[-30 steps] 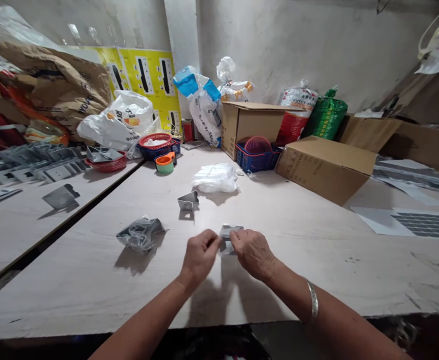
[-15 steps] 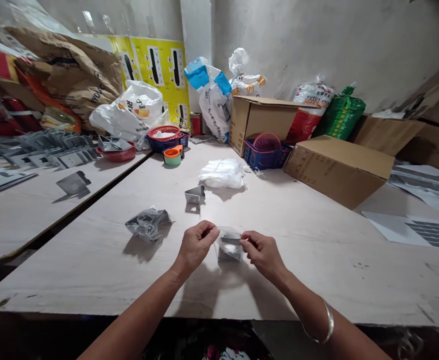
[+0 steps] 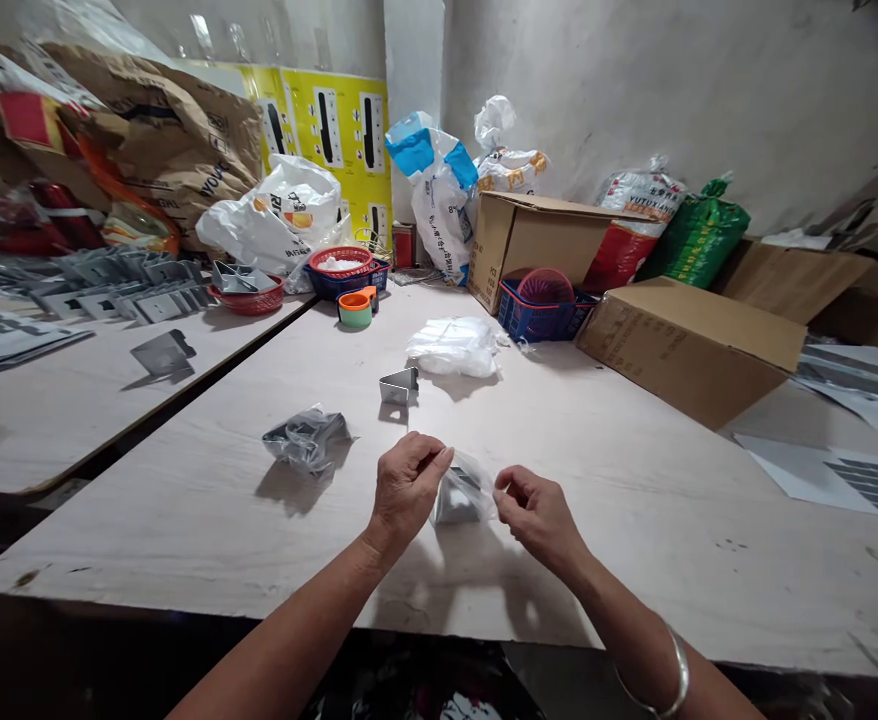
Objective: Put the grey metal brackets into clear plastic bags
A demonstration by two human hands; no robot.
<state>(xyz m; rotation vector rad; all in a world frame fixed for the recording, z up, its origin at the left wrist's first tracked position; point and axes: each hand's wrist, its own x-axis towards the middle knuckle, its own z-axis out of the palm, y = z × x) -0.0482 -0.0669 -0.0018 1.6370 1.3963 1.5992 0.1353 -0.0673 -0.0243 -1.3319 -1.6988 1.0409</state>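
Observation:
Near the front of the table a clear plastic bag [image 3: 470,482] has a grey bent metal bracket [image 3: 455,508] inside it. My left hand [image 3: 407,490] is closed, pinching the bag's upper left edge between thumb and finger. On the other side, my right hand [image 3: 538,515] has its fingertips pinched at the bag's right edge. Beyond the hands a bare bent metal bracket [image 3: 398,388] stands on the table. To the left lies a bagged bundle of metal brackets [image 3: 308,440]. A stack of clear plastic bags [image 3: 455,345] sits farther back.
A tape roll in an orange holder [image 3: 356,308] stands near baskets, including a blue basket [image 3: 536,315]. An open cardboard box [image 3: 690,345] is at right. Many metal brackets [image 3: 131,288] crowd the left table, across a dark gap [image 3: 206,380]. A single bracket [image 3: 165,355] stands nearby.
The view has shifted slightly, moving the scene rightward. My left hand has risen a little against the bag, and the bag's top now leans and stretches toward the right hand.

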